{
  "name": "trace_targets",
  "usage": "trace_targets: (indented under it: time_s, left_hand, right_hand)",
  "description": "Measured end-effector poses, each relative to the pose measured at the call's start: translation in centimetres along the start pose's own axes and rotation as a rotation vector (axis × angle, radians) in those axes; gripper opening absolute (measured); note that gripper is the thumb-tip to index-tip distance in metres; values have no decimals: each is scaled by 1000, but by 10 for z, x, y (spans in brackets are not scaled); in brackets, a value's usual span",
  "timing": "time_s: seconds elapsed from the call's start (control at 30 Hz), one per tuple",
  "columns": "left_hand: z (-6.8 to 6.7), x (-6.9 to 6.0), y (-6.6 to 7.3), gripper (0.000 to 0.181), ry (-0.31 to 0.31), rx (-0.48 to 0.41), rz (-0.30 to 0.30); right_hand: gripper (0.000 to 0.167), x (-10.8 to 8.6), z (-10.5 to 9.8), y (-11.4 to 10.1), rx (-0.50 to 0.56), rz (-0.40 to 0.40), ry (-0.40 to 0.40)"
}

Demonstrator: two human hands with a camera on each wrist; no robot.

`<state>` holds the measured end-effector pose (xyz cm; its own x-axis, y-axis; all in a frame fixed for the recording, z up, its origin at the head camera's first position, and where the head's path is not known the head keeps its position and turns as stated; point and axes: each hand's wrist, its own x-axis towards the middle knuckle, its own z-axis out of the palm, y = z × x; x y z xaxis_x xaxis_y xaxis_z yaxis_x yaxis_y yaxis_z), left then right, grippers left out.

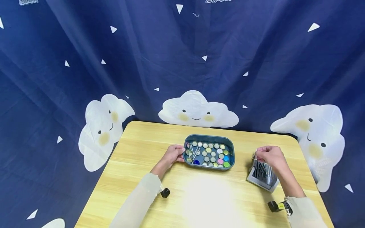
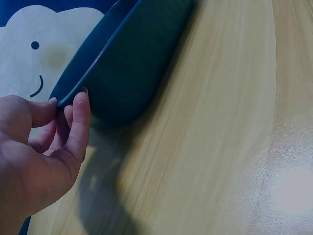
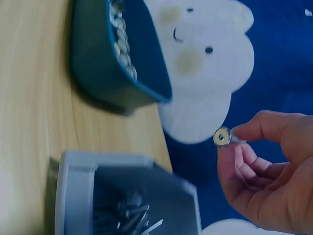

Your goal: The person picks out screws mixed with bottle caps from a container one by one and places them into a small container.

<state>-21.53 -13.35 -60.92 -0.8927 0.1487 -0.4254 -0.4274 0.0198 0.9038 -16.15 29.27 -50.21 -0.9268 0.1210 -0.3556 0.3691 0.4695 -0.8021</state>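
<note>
My left hand (image 1: 173, 154) pinches the left rim of a dark blue-green tray (image 1: 211, 168) between thumb and fingers. In the left wrist view the tray's outer wall (image 2: 132, 73) stands tilted across the picture. Small round discs (image 1: 213, 154), pale and coloured, lie in the tray, with several long metal bolts (image 1: 195, 154) at its left end. Above a grey bin (image 1: 260, 183), my right hand (image 1: 271, 155) pinches a metal bolt (image 3: 222, 137) by thumb and fingertips, its round end towards the right wrist camera. More dark and silver bolts (image 3: 132, 218) fill the bin.
A pale wooden table (image 1: 134, 145) carries both containers, the tray in the middle and the bin to its right. Behind the table hangs a dark blue curtain (image 1: 159, 41) with white clouds. A bright glare covers the table's near middle.
</note>
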Motion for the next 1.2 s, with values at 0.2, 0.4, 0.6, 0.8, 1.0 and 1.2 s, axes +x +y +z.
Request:
trace_targets:
  time_s: [0.2, 0.4, 0.6, 0.8, 1.0, 1.2]
  left_hand:
    - [0, -1, 1, 30, 9, 1, -8]
    - [0, 0, 1, 29, 10, 0, -3]
    - [0, 0, 0, 30, 6, -6, 1]
    - [0, 0, 1, 30, -12, -26, 19]
    - [1, 1, 0, 29, -1, -25, 13]
    - [1, 3, -3, 29, 2, -28, 17]
  right_hand:
    - [19, 8, -10, 23, -221, 44, 88]
    - [17, 21, -7, 42, -407, 62, 128]
    - [17, 27, -1, 52, -527, 11, 133]
    - [17, 30, 2, 58, -594, -25, 123]
    - [15, 32, 6, 60, -597, -32, 150]
    - [19, 32, 10, 60, -611, -28, 145]
